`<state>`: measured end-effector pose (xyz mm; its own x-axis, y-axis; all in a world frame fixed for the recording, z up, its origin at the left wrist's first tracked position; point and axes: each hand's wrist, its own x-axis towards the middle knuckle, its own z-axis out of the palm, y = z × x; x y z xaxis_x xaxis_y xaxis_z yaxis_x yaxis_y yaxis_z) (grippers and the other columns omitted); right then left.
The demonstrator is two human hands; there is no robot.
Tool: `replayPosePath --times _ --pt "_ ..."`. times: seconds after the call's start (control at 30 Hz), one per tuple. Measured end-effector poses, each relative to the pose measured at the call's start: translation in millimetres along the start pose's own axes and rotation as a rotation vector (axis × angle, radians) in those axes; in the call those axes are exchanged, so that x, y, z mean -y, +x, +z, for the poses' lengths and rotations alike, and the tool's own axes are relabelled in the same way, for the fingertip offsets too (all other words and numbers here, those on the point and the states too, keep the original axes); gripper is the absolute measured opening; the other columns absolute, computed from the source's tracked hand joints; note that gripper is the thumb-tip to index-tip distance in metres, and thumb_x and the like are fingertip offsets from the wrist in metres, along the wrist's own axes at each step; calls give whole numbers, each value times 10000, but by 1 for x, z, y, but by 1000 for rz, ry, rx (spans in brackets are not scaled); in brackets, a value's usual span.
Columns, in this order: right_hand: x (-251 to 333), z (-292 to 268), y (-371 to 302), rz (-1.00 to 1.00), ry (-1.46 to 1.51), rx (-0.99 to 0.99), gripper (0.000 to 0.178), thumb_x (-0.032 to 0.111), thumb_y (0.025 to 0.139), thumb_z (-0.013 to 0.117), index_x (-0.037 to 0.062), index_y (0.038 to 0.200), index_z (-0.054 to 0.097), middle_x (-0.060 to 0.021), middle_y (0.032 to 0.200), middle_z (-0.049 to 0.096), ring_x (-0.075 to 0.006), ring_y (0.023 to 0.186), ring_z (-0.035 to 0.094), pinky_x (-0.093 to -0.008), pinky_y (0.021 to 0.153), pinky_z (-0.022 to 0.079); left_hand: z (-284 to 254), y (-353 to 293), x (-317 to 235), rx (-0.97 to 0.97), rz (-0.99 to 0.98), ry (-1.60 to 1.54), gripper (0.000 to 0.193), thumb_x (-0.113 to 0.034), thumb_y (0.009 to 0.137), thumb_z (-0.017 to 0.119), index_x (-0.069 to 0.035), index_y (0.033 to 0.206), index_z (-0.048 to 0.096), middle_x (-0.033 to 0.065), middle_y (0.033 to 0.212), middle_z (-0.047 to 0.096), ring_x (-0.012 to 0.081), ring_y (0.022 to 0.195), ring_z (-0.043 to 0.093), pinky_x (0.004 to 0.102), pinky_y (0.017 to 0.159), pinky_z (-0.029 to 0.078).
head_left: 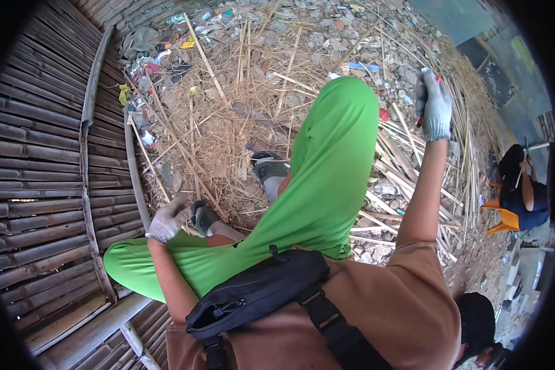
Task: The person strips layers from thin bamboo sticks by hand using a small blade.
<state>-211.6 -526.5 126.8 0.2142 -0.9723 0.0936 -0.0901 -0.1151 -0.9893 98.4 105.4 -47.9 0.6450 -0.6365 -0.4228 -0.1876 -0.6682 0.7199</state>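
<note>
My right hand [436, 106], in a white knit glove with a dark grey palm, is stretched out to the right above the split bamboo strips. Its fingers are closed round a slim thing with red parts [439, 79] that show at the fingertips and beside the palm; most of it is hidden, so its kind is unclear. Close to my bent left leg in green trousers [333, 166], my left hand [169, 220] wears a similar glove. Its fingers are loosely bent and apart from the thumb, with nothing seen in them. A black waist bag [259, 296] lies across my lap.
A bamboo-slat wall [37, 166] rises at the left. Straw, bamboo strips [407, 179] and scattered litter [154, 68] cover the ground. At the far right a person [524, 191] sits by an orange chair [499, 214]; a dark-haired head [476, 320] is close behind my right shoulder.
</note>
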Motion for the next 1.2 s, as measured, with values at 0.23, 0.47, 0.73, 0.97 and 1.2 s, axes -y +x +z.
replayPosePath --times 0.23,0.47,0.73,0.97,1.2 --pt "-313 -143 -9 397 -500 -87 290 322 917 662 33 932 679 -116 714 669 -211 525 610 -391 507 481 -33 4 -49 -148 34 185 507 -283 1017 695 69 1370 604 217 1228 723 262 1145 701 382 1017 541" --pt "-399 -178 -95 492 -893 -348 451 411 892 623 20 1082 742 -270 1047 748 -459 973 726 -539 883 547 -39 -4 -91 -30 -1 163 541 -272 1046 686 77 1434 546 207 1314 692 235 1235 651 357 1078 498" --pt "-382 -186 -83 472 -1079 -59 461 331 859 707 176 1293 688 -236 1143 751 -415 1089 727 -520 959 563 -10 37 -145 67 113 221 494 -226 1041 685 69 1421 575 202 1323 701 261 1217 678 374 1046 537" --pt "-349 -183 -58 242 -1092 -14 342 392 923 700 127 1138 726 -223 1030 753 -430 990 725 -539 841 550 -23 24 -164 53 179 315 467 -181 1027 670 66 1413 581 209 1310 707 263 1170 696 372 1024 547" --pt "-319 -178 -30 191 -967 288 425 432 871 765 87 1118 784 -223 1001 763 -374 965 745 -448 870 555 -38 8 -125 -27 126 278 490 -244 1029 682 68 1396 592 212 1293 723 266 1214 690 372 1039 536"
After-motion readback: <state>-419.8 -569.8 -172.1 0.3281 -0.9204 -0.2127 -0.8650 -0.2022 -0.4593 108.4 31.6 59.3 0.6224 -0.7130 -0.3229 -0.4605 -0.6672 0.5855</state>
